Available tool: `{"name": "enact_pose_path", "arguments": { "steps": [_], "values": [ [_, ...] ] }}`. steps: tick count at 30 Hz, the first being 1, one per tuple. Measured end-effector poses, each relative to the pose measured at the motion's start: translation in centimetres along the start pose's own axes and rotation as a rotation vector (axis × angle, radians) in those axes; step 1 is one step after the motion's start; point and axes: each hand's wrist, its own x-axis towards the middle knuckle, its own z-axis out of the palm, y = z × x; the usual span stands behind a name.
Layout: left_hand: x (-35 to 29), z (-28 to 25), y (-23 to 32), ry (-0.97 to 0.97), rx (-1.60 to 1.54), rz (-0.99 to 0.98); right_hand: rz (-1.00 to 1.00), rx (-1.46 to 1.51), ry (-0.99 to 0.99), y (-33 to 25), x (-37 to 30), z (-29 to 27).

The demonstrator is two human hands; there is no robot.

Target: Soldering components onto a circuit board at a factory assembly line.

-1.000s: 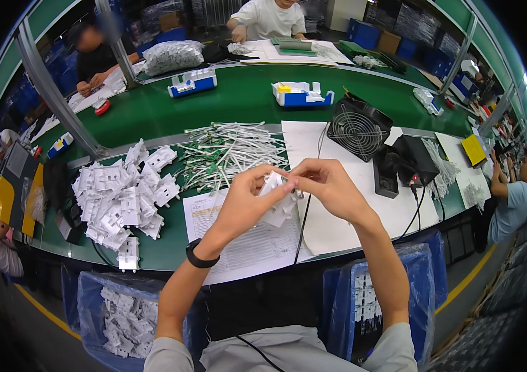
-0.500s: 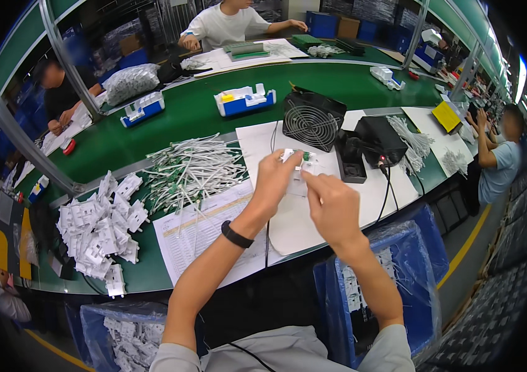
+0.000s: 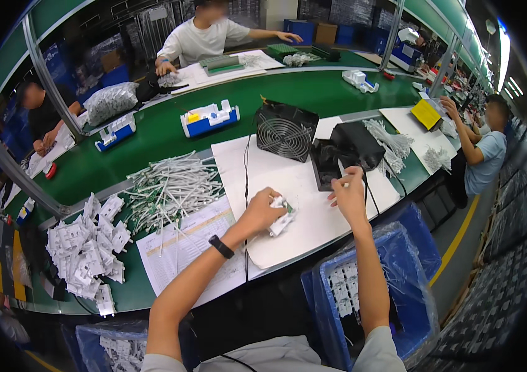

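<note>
My left hand (image 3: pixel 264 212) grips a white plastic housing (image 3: pixel 281 224) with a small green circuit board in it, low over the white work sheet (image 3: pixel 269 251). To its right, my right hand (image 3: pixel 351 192) is beside an open black box (image 3: pixel 324 166). Its thumb and forefinger are pinched at a slim pale thing by the box's edge, too small to make out. A round-grilled black fan (image 3: pixel 285 137) stands behind the hands, next to a black power unit (image 3: pixel 356 146).
At left lie a heap of white housings (image 3: pixel 86 242) and a pile of white wires with green boards (image 3: pixel 173 189) above a printed sheet (image 3: pixel 198 254). Lined blue bins (image 3: pixel 421 310) stand below the table's front edge. Blue-and-white trays (image 3: pixel 210 127) sit farther back. Co-workers sit across and at right.
My right hand has left the housing and moved right to the black box. My left hand has lowered the housing toward the sheet. The view has shifted slightly.
</note>
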Motion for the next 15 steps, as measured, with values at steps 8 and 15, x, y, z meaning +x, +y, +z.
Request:
{"name": "enact_pose_path", "arguments": {
  "steps": [8,15],
  "values": [
    [-0.9,0.4,-0.4,0.167,0.268,0.224,-0.304,-0.099,0.084,-0.6,5.1,0.3],
    [-0.7,1.4,0.0,0.217,0.450,0.211,-0.452,-0.171,0.198,-1.6,3.7,-2.8]
  ]
}}
